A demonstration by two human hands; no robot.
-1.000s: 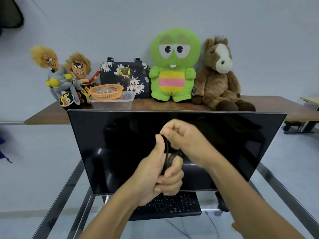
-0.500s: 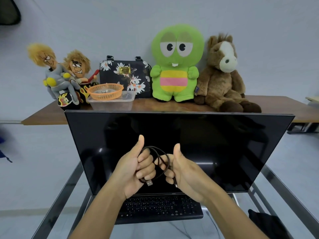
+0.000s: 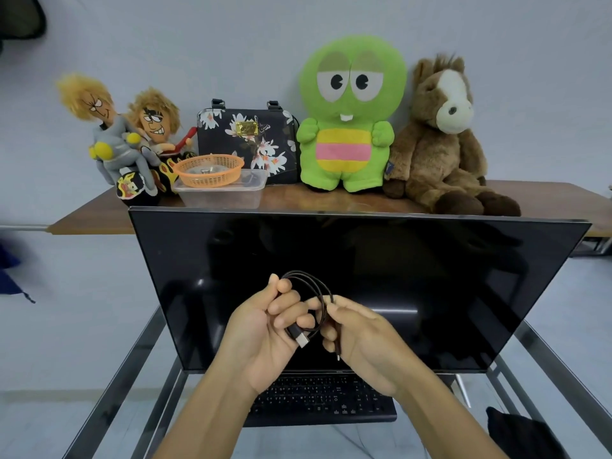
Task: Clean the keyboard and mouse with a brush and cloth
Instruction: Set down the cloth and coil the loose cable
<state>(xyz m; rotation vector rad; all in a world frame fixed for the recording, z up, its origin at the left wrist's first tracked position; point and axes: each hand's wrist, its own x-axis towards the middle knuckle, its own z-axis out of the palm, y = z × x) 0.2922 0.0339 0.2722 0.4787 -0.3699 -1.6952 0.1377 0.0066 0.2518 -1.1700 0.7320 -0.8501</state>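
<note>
My left hand (image 3: 265, 329) and right hand (image 3: 361, 339) grip a coiled cable (image 3: 309, 293); loosening either could let loops spring apart.

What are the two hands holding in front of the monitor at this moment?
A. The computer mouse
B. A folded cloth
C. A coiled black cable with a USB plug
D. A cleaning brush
C: the left hand and right hand both grip a looped black cable, its USB plug showing between them, above the keyboard.
</note>
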